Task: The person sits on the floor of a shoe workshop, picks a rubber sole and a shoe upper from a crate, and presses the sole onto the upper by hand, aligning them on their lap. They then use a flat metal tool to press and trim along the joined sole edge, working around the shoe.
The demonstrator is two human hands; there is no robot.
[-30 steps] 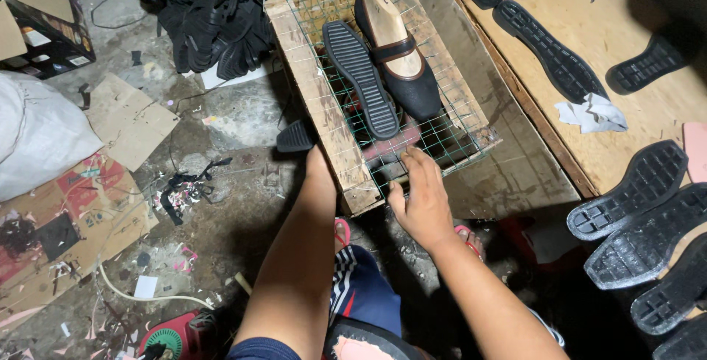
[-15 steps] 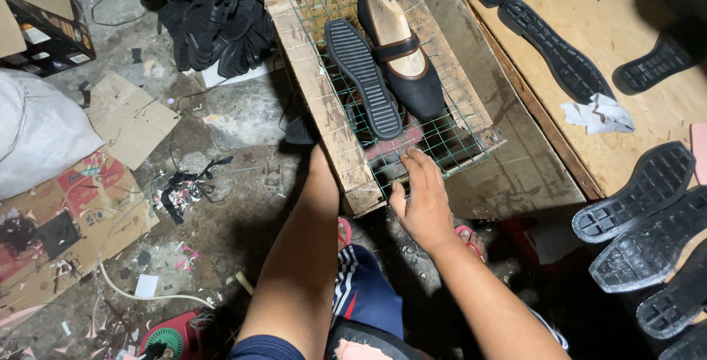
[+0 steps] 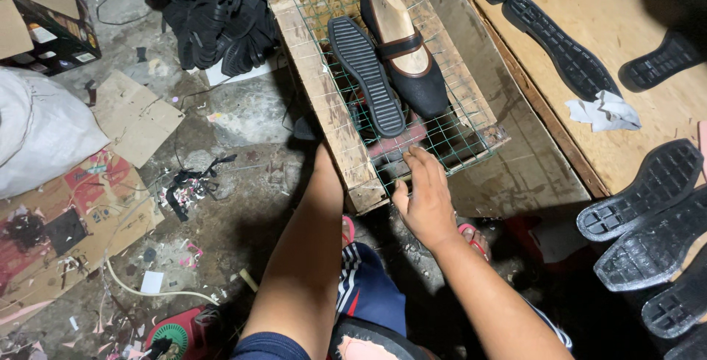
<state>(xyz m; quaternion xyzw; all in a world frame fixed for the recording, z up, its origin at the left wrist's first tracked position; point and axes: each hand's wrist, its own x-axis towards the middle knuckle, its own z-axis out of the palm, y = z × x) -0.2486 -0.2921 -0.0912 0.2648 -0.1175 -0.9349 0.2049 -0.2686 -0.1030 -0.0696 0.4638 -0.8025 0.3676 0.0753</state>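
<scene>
nearest to me, my right hand [image 3: 426,199] rests on the near edge of the wire rack [image 3: 471,121], fingers loosely spread and lying flat on the mesh, pinching nothing. it looks like a steadying touch on the frame more than a grip on anything. my left hand [image 3: 315,155] reaches down along the outer side of the rack's wooden rail [image 3: 322,102]; the fingers are hidden behind the rail and in shadow, so i cannot tell whether that grip is spread or pressed together, though it seems to brace the rack from the side.

on the mesh just beyond my right hand lie 2 things side by side: a black sole [image 3: 366,74], tread up, and a black shoe [image 3: 406,51] with a pale wooden form inside and a strap across it. they touch along their length, and the open mesh would let air or heat reach them from below, i judge.

to the right, the table [image 3: 626,73] carries more black soles [image 3: 560,43], tread up, spaced apart, plus a crumpled white rag [image 3: 604,112]. on the floor [image 3: 221,205] to the left lie cardboard scraps [image 3: 132,117] and a white sack [image 3: 37,139]. farthest off, a heap of black straps [image 3: 213,14] sits behind the rack.
</scene>
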